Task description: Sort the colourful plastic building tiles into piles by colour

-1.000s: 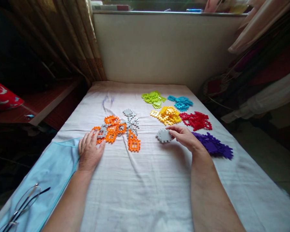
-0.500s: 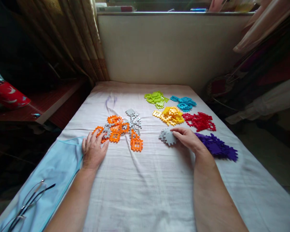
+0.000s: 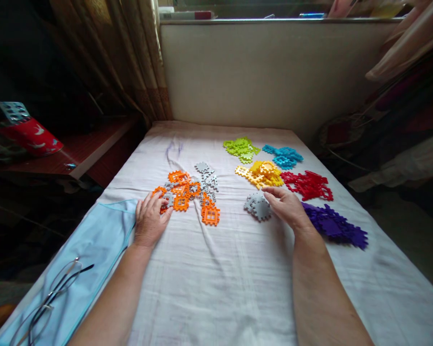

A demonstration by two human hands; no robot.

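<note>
My left hand [image 3: 152,218] lies with fingers spread at the left end of a mixed heap of orange pieces [image 3: 181,202] and grey pieces [image 3: 210,179]. These are flat plastic interlocking building pieces with notched edges. Its fingertips touch an orange and a grey piece there. To the right, my right hand [image 3: 285,205] is beside a small grey pile [image 3: 259,207], thumb and forefinger at its upper right edge. Those fingers look slightly apart, with no piece lifted between them. The other fingers of that hand are partly hidden.
Sorted piles of green [image 3: 241,148], blue [image 3: 284,156], yellow [image 3: 262,174], red [image 3: 308,185] and purple pieces [image 3: 334,225] lie at the right. Eyeglasses [image 3: 54,293] rest on a light blue cloth [image 3: 104,240] at left. A wooden table [image 3: 94,144] holds a red container [image 3: 32,137].
My right hand has let go of a grey piece, which now lies on the small grey pile. My left hand stays at the mixed heap. The whole view has shifted slightly.
</note>
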